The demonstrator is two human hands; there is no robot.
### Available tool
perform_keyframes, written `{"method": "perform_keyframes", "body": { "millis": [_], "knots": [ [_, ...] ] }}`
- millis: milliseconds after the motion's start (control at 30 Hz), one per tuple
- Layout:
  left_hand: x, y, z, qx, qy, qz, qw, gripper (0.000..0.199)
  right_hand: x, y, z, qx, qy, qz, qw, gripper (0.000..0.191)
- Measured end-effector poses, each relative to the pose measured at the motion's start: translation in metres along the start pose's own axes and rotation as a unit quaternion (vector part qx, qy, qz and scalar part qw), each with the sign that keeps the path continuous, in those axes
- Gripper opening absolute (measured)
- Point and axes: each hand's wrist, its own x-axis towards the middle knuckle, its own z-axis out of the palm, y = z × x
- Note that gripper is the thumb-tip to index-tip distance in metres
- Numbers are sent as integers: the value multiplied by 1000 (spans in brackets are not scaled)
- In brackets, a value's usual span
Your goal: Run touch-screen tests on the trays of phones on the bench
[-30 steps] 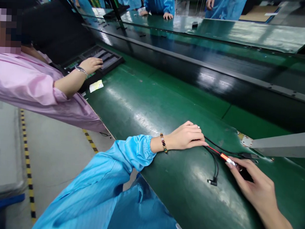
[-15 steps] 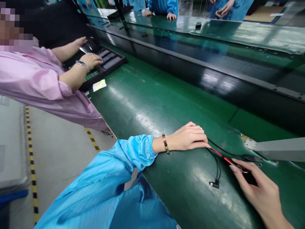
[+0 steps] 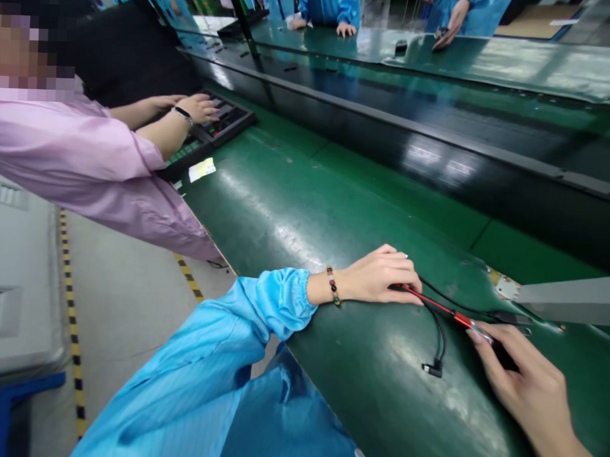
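Across most of the view, a green table [image 3: 296, 201], cropped at the right and bordered on its far side by a long black strip [image 3: 349, 123]. At left, a co-worker in pink [image 3: 78, 140], cut off by the frame and with head masked by blocky pixels; under that person's hands, a black tray [image 3: 236, 129] with contents too covered to make out. In the foreground, the wearer's blue sleeve [image 3: 221, 345], running out through the bottom edge. Along the top, co-workers in blue [image 3: 327, 8], headless in this crop. At right, a grey post [image 3: 577, 298] with its far end out of frame. Near it, the right hand [image 3: 530, 380], forearm cut off at the corner, grip drawn to a narrow pinch on the silver tip of a red cable [image 3: 437, 304], outer fingers mostly hidden. Across from it, the left hand [image 3: 383, 278], palm down low over the table, grip closed with thumb and fingers about the same cable; far end concealed beneath. Between both hands and above the table, the red line, nearly straight. Just beside it, a thin black cable [image 3: 444, 337] from under the left hand, impossible to tell whether joined to the red one, ending in a small angled plug [image 3: 433, 368].
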Motion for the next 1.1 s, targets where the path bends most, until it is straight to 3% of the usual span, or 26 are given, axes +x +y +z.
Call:
{"method": "perform_keyframes", "body": {
  "millis": [600,867,1100],
  "knots": [
    [-1,-2,0,1,4,1,1000,28,-2,2,1,19,5,0,1000,4],
    [-1,-1,0,4,24,2,1000,35,-3,2,4,-22,29,9,999,26],
    [1,-1,3,35,14,-4,999,38,-3,4,-1,27,-4,-19,999,3]
  ]
}}
